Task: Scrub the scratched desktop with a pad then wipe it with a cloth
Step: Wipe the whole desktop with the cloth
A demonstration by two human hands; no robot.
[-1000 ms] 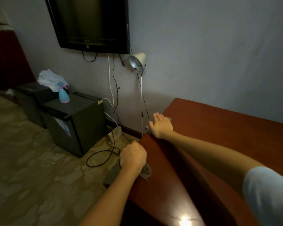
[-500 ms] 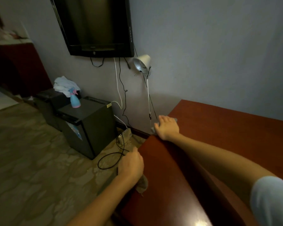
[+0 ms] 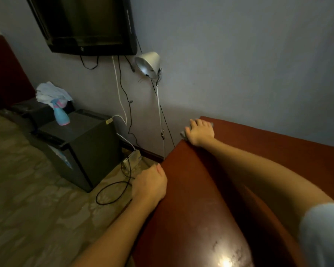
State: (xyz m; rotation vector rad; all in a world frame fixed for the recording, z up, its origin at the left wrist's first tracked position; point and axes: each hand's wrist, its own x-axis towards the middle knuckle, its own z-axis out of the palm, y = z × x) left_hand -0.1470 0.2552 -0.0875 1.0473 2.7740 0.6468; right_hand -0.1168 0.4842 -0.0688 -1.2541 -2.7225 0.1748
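The reddish-brown desktop fills the lower right, with dull scuffs near a light glare at its near end. My right hand lies flat with straight fingers at the desk's far left corner, pressing on a grey pad whose edges peek out around it. My left hand is at the desk's left edge, fingers curled under and out of sight. The grey cloth it gripped a moment ago is hidden beneath it.
A floor lamp stands against the wall beside the desk corner. A black TV hangs above. Cables and a power strip lie on the floor. A dark mini fridge carries a blue spray bottle, with white towels behind.
My left hand has slid left to the desk's edge, and the grey cloth under it has dropped out of sight. My right hand stays on the pad at the far corner.
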